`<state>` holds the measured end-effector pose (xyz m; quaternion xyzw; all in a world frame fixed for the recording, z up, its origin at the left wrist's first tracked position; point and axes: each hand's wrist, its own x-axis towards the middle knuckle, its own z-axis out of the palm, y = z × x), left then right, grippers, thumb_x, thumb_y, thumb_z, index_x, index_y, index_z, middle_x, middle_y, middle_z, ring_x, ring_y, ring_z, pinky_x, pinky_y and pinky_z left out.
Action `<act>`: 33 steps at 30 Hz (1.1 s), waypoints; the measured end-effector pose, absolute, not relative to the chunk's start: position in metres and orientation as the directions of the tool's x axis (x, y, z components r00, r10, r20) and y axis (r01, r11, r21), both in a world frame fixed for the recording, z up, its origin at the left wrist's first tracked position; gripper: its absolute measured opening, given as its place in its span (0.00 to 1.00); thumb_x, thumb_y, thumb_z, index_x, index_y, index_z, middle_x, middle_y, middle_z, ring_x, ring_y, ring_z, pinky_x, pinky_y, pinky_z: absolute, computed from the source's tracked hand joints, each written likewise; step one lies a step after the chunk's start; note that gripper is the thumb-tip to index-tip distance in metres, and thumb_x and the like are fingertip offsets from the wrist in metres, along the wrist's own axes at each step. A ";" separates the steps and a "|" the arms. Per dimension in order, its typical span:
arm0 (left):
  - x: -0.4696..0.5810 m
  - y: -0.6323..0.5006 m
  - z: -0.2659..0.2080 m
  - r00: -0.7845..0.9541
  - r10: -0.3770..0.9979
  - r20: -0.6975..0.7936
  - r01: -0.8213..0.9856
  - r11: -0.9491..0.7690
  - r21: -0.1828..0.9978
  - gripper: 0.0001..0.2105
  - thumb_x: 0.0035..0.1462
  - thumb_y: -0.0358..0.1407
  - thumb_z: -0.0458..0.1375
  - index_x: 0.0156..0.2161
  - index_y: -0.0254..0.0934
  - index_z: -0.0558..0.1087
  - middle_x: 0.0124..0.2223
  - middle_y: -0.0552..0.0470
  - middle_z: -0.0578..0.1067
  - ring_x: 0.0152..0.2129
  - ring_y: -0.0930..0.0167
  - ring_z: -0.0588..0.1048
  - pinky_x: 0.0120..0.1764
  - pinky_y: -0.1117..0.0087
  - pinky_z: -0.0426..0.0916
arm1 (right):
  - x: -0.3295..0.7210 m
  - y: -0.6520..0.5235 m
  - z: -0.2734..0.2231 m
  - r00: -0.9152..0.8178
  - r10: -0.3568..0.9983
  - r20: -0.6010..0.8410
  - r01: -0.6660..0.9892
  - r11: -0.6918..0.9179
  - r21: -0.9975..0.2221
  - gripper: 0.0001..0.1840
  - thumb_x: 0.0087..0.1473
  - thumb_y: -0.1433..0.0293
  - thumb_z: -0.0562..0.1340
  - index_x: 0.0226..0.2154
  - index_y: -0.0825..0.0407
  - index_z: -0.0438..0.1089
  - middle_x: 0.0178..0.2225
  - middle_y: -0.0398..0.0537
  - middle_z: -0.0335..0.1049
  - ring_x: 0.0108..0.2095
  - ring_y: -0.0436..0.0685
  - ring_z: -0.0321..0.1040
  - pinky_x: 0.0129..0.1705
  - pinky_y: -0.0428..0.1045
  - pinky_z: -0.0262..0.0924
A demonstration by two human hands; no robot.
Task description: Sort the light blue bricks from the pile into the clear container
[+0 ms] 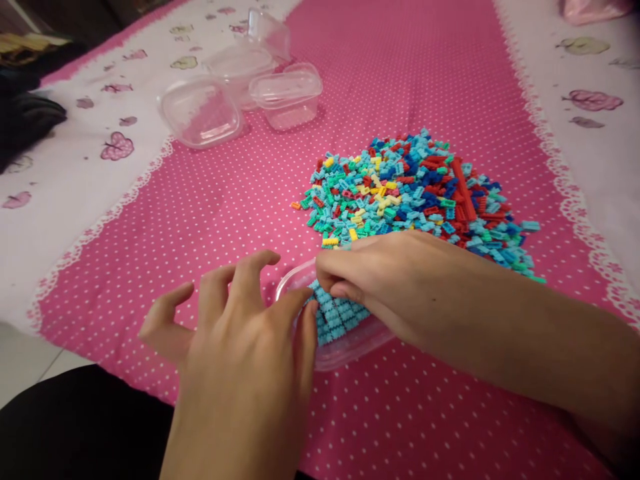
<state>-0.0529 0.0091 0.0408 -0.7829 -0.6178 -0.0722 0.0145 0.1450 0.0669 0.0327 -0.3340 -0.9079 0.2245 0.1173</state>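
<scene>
Rows of light blue building bricks [336,320] fit closely together in a shallow clear plastic lid or tray [345,357]. At their left edge, my left hand [245,327] pinches with thumb and index finger, while its other fingers are raised and spread. My right hand [380,273] reaches over from the right, its fingers curled closed against the top of the rows. Whatever its fingertips hold is hidden beneath the hand. Just behind both hands lies a large heap of loose building bricks [380,187] in light blue, green, red, dark blue and yellow.
Several clear plastic containers [203,113] stand at the back left. A long red piece [464,190] lies on the heap's right side. Pink dotted cloth with lacy borders [150,247] covers the surface. Dark fabric [30,120] is at far left, a pink item [595,10] at top right.
</scene>
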 end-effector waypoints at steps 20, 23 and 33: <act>-0.050 0.008 0.033 0.220 0.928 0.300 0.959 -0.262 0.107 0.17 0.68 0.41 0.49 0.42 0.47 0.82 0.53 0.41 0.78 0.45 0.45 0.74 0.47 0.29 0.60 | 0.147 0.066 0.032 -0.725 0.675 0.137 0.580 0.705 -0.408 0.08 0.65 0.75 0.56 0.44 0.49 0.68 0.40 0.43 0.74 0.35 0.53 0.66 0.37 0.52 0.47; -0.049 0.009 0.030 0.225 0.918 0.326 0.957 -0.272 0.105 0.17 0.68 0.41 0.49 0.41 0.46 0.83 0.52 0.40 0.78 0.45 0.44 0.75 0.47 0.28 0.59 | 0.147 0.066 0.032 -0.727 0.673 0.135 0.583 0.710 -0.396 0.07 0.67 0.74 0.55 0.42 0.49 0.68 0.37 0.42 0.73 0.33 0.53 0.65 0.36 0.52 0.46; -0.050 0.010 0.026 0.240 0.899 0.366 0.947 -0.300 0.116 0.18 0.68 0.43 0.49 0.40 0.47 0.83 0.52 0.40 0.78 0.44 0.44 0.74 0.46 0.29 0.59 | 0.142 0.069 0.034 -0.709 0.701 0.076 0.623 0.672 -0.400 0.07 0.67 0.73 0.56 0.40 0.48 0.69 0.36 0.41 0.74 0.34 0.54 0.68 0.35 0.53 0.46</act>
